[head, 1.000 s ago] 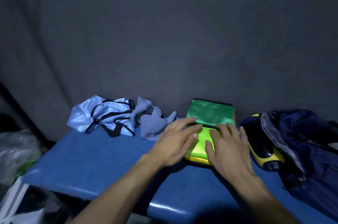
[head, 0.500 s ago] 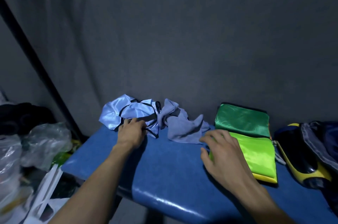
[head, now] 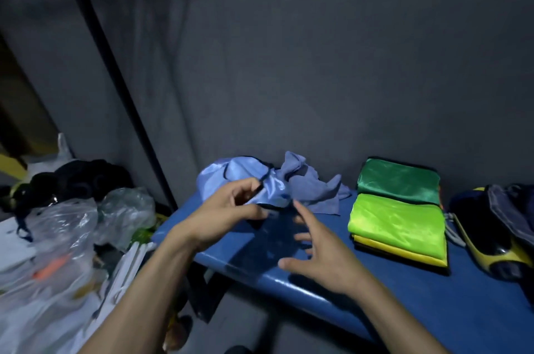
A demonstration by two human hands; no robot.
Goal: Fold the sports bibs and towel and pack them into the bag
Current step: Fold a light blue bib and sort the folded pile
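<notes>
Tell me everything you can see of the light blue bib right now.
The light blue bib is shiny, satin-like cloth with black trim, crumpled and not yet folded. It lies at the back left of the blue bench, against the grey wall. The left hand pinches its near edge and lifts it slightly. The grey-blue towel bunches against its right side. The right hand hovers open, apart from it.

Two bare arms are seen. No sleeves are worn on them. The left hand [head: 228,215] and the right hand [head: 323,261] are bare too, with short nails.
</notes>
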